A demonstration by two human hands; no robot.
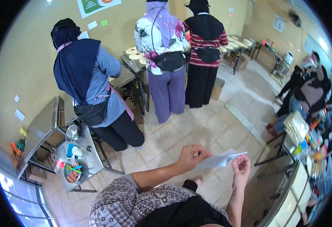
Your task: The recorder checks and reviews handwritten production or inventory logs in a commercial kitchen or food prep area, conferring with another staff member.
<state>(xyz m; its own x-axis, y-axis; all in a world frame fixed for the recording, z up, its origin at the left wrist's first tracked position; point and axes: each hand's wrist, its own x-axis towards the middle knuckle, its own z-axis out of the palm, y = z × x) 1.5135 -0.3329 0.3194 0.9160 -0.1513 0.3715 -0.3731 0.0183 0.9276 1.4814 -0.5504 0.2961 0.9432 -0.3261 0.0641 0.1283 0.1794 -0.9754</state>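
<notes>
Sheets of white paper (218,160) are stretched between my two hands in front of my body, above the tiled floor. My left hand (193,159) pinches their left end between thumb and fingers. At the right end, my right hand (241,164) holds the upper corner with its fingertips, the other fingers loosely curled. The paper looks folded or layered, and what it bears cannot be read.
At left, a metal table (90,159) holds a steel bowl (72,132), scissors (89,148) and a bowl of food with coloured utensils. Three people stand at tables with flat dough rounds (231,44). A cluttered table and tiled counter (292,193) lie right.
</notes>
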